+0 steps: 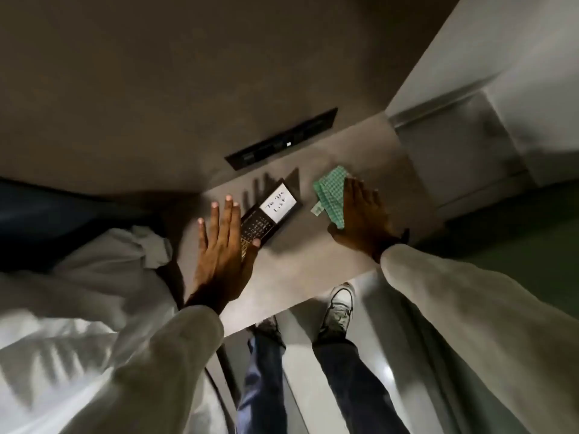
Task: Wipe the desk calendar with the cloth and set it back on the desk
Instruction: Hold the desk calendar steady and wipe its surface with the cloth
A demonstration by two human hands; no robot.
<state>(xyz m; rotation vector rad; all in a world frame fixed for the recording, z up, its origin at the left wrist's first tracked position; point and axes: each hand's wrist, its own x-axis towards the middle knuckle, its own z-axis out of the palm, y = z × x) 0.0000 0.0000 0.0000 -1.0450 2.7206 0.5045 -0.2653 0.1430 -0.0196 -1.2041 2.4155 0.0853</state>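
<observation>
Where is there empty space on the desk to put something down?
Bare desk lies near the front edge, between the left hand and right hand. It is crowded farther back: calendar, green cloth and black panel.

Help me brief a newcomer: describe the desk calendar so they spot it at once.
Start at the grey desk below the long black panel. Between the left hand and the right hand, which lies on a green checked cloth, is the desk calendar: dark, with a white handwritten card on it.
</observation>
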